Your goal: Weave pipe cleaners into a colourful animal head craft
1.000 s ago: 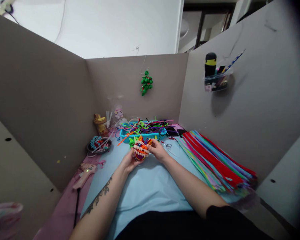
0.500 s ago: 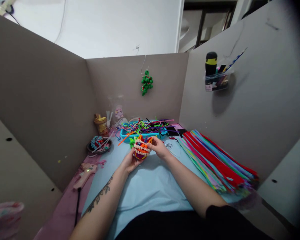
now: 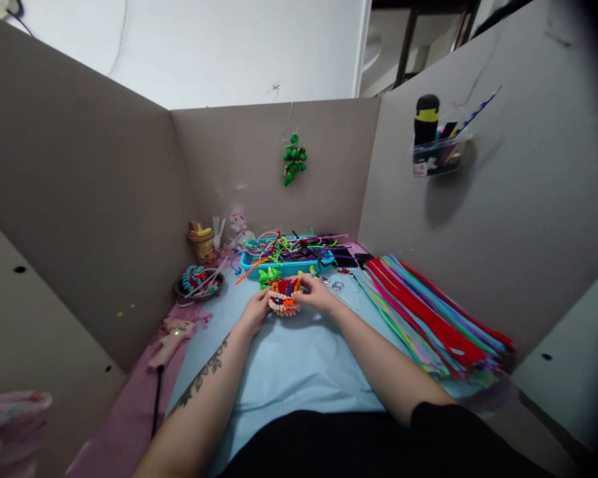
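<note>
Between my two hands is a small colourful pipe-cleaner craft, with cream ruffled bands, orange and blue bits and a red top. My left hand grips its left side. On the right side the fingers of my right hand close on it near the top edge. A bright green fuzzy piece with a dark eye-like spot shows just behind its left side; whether it is joined on, I cannot tell. A yellow tip shows behind my right fingers. My fingers hide parts of the craft.
A blue tray heaped with loose pipe cleaners stands behind my hands. Bundled pipe cleaners lie at right, scissors nearer. At left are a dark bowl, a pink glue gun and a yellow-brown cup. Grey panels surround the table.
The craft has tipped, so its red top now shows more and its underside less. My left hand has shifted from beneath it to its left side. The view has tilted slightly.
</note>
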`<act>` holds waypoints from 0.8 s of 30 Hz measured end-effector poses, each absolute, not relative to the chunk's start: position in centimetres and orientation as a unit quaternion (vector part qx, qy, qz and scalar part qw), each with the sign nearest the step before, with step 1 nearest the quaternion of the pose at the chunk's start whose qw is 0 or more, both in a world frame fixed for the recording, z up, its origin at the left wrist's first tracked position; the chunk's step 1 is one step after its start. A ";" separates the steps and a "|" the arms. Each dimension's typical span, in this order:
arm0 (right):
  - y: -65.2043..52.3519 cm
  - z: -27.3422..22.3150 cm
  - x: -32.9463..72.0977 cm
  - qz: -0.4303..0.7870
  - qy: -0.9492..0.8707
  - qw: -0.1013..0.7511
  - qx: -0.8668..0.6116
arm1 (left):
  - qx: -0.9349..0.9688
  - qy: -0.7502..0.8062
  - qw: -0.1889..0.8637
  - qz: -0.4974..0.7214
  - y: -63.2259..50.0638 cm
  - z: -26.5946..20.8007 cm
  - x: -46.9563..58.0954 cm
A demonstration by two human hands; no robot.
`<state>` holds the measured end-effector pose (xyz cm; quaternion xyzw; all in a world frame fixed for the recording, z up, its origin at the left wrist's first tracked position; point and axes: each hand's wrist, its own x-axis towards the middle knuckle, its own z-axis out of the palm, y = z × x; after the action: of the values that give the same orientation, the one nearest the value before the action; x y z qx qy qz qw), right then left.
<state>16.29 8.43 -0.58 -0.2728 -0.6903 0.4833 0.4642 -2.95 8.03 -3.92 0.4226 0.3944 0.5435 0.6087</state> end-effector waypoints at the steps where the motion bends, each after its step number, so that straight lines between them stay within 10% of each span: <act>1: 8.4 -0.8 16.4 0.482 -0.696 0.454 -0.277 | 0.433 0.415 0.583 0.547 8.3 -4.1 -3.2; 24: 9.2 -1.8 15.5 0.333 -0.741 0.504 -0.291 | 0.503 0.390 0.499 0.588 7.6 -2.7 -3.7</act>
<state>15.50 9.23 -1.77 -0.2913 -0.7414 0.3332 0.5045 -3.73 7.64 -2.74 0.5032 0.3896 0.5885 0.4987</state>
